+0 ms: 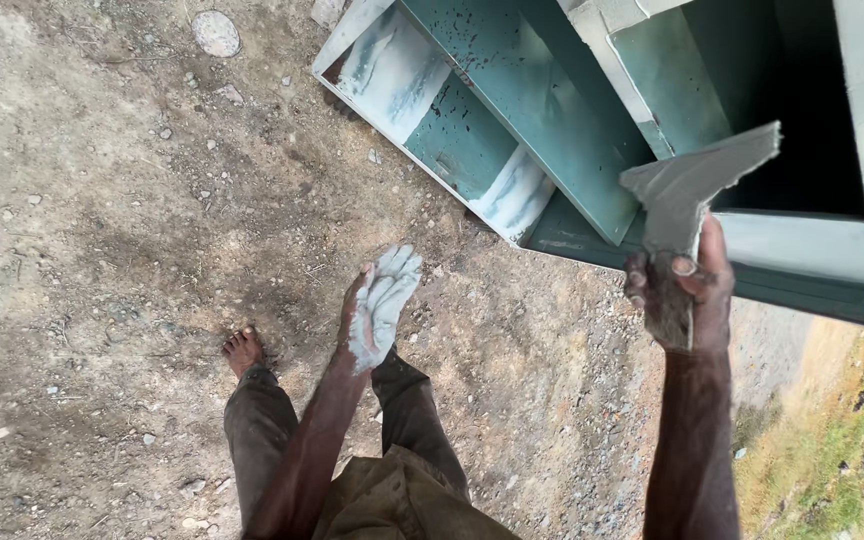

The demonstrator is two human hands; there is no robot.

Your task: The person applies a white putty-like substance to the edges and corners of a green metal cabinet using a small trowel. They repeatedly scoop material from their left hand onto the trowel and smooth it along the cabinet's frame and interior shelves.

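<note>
My right hand is raised and shut on the handle of a flat metal scraper coated with grey putty, its blade held up in front of a green metal cabinet. My left hand hangs lower over the ground, fingers spread apart, palm and fingers smeared with pale grey putty, holding nothing. The cabinet lies tilted on the dirt, with pale putty patches on its inner panels. My bare foot and dark trousers show below.
Bare stony dirt ground spreads to the left, with a flat round stone near the top. A patch of grass lies at the lower right. The cabinet fills the upper right.
</note>
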